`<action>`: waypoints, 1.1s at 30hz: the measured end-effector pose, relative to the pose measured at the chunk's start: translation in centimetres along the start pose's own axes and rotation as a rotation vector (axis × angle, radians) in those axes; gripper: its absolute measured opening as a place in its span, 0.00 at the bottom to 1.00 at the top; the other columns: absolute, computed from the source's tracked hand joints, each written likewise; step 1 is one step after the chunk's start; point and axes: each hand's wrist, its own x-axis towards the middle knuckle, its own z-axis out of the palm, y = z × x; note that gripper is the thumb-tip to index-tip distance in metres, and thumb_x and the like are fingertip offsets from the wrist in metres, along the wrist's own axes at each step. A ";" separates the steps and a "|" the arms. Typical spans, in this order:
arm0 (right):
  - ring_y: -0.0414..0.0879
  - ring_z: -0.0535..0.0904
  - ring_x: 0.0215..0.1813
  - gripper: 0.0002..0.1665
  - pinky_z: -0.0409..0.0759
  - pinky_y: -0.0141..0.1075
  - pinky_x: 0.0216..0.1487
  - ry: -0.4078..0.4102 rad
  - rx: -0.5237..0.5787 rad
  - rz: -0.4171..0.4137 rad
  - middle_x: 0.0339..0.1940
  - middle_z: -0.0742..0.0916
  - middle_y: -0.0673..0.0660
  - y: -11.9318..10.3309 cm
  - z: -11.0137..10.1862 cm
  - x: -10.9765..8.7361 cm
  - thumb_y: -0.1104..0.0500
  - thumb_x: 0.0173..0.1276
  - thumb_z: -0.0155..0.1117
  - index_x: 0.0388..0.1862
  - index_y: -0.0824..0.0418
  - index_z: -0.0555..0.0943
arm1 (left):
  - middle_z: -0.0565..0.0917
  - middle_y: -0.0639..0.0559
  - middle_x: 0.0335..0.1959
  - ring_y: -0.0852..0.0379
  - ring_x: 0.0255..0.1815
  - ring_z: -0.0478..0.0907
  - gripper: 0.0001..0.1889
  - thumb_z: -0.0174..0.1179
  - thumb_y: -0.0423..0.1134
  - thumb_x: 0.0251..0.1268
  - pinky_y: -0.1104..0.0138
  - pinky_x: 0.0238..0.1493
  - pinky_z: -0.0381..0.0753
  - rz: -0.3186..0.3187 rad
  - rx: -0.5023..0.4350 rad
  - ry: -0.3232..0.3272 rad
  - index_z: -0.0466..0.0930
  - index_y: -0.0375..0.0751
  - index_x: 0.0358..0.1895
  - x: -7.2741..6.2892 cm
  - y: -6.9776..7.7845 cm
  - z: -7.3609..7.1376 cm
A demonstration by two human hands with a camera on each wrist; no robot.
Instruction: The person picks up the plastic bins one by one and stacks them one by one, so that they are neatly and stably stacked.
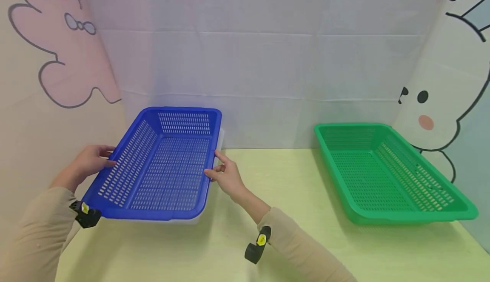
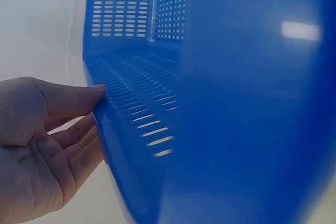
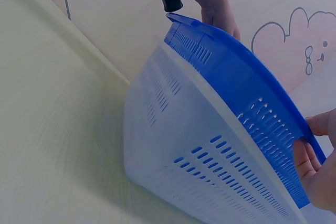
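Note:
A blue slotted plastic basket (image 1: 172, 171) sits partly inside a white basket (image 3: 173, 124) on the left of the table. The blue rim stands above the white one in the right wrist view. My left hand (image 1: 89, 163) grips the blue basket's left rim, thumb on top and fingers beneath, as the left wrist view shows. My right hand (image 1: 227, 175) pinches the right rim between thumb and fingers. From the head view the blue basket covers most of the white one; only a strip of white shows along its right and front edges.
A green slotted basket (image 1: 390, 188) stands at the right of the pale yellow-green table (image 1: 268, 197). White cloth (image 1: 260, 69) hangs behind the table, and printed cartoon figures decorate both sides. Each wrist wears a small black camera.

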 end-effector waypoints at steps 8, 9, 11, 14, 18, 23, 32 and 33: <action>0.46 0.81 0.29 0.37 0.81 0.36 0.38 -0.009 0.022 0.033 0.33 0.84 0.68 3.2 -0.1 1.3 0.67 0.61 0.61 0.68 0.66 0.59 | 0.65 0.18 0.50 0.29 0.46 0.70 0.28 0.52 0.29 0.60 0.41 0.49 0.68 -0.020 -0.013 -0.027 0.55 0.12 0.57 -2.1 3.7 0.3; 0.46 0.81 0.28 0.37 0.81 0.36 0.38 -0.005 0.017 0.033 0.33 0.84 0.67 3.3 -0.1 1.3 0.67 0.61 0.61 0.68 0.66 0.59 | 0.65 0.18 0.50 0.29 0.46 0.70 0.28 0.53 0.29 0.59 0.41 0.49 0.68 -0.025 -0.017 -0.028 0.55 0.12 0.58 -1.8 3.3 0.4; 0.45 0.81 0.28 0.37 0.81 0.35 0.38 0.002 0.009 0.031 0.33 0.84 0.67 3.4 -0.1 1.3 0.67 0.61 0.61 0.68 0.66 0.59 | 0.68 0.21 0.49 0.35 0.41 0.74 0.28 0.54 0.29 0.58 0.41 0.47 0.69 -0.056 -0.005 0.005 0.57 0.15 0.58 -1.1 2.5 0.9; 0.44 0.80 0.26 0.37 0.81 0.35 0.37 0.010 0.008 0.033 0.32 0.84 0.67 3.6 -0.2 1.3 0.67 0.60 0.61 0.68 0.67 0.59 | 0.68 0.21 0.49 0.37 0.40 0.75 0.28 0.55 0.29 0.58 0.41 0.46 0.70 -0.069 -0.017 -0.001 0.57 0.16 0.58 -0.4 1.9 1.4; 0.43 0.79 0.26 0.37 0.81 0.35 0.36 0.012 0.013 0.058 0.32 0.84 0.68 3.6 -0.3 1.1 0.68 0.60 0.61 0.67 0.68 0.59 | 0.65 0.17 0.50 0.31 0.44 0.72 0.29 0.54 0.28 0.57 0.43 0.48 0.70 -0.046 -0.038 -0.036 0.55 0.12 0.57 -0.8 2.8 1.5; 0.43 0.79 0.26 0.36 0.81 0.38 0.37 0.012 -0.005 0.066 0.31 0.83 0.69 2.4 -0.4 0.2 0.70 0.60 0.60 0.66 0.71 0.58 | 0.65 0.17 0.51 0.29 0.47 0.71 0.26 0.52 0.28 0.59 0.43 0.50 0.70 -0.049 -0.017 -0.046 0.56 0.12 0.57 -1.4 4.0 1.8; 0.42 0.77 0.26 0.35 0.79 0.50 0.41 0.033 -0.015 0.034 0.33 0.82 0.71 2.0 -0.3 -0.7 0.70 0.61 0.59 0.65 0.74 0.59 | 0.69 0.21 0.49 0.33 0.44 0.73 0.29 0.57 0.31 0.58 0.41 0.48 0.69 -0.066 -0.037 -0.048 0.58 0.15 0.58 0.0 1.7 2.7; 0.42 0.77 0.27 0.35 0.78 0.50 0.41 0.033 -0.016 0.035 0.33 0.82 0.71 2.0 -0.3 -0.8 0.70 0.61 0.59 0.65 0.74 0.59 | 0.70 0.23 0.48 0.35 0.42 0.74 0.29 0.58 0.31 0.57 0.41 0.46 0.69 -0.075 -0.034 -0.033 0.59 0.17 0.58 0.8 0.4 3.0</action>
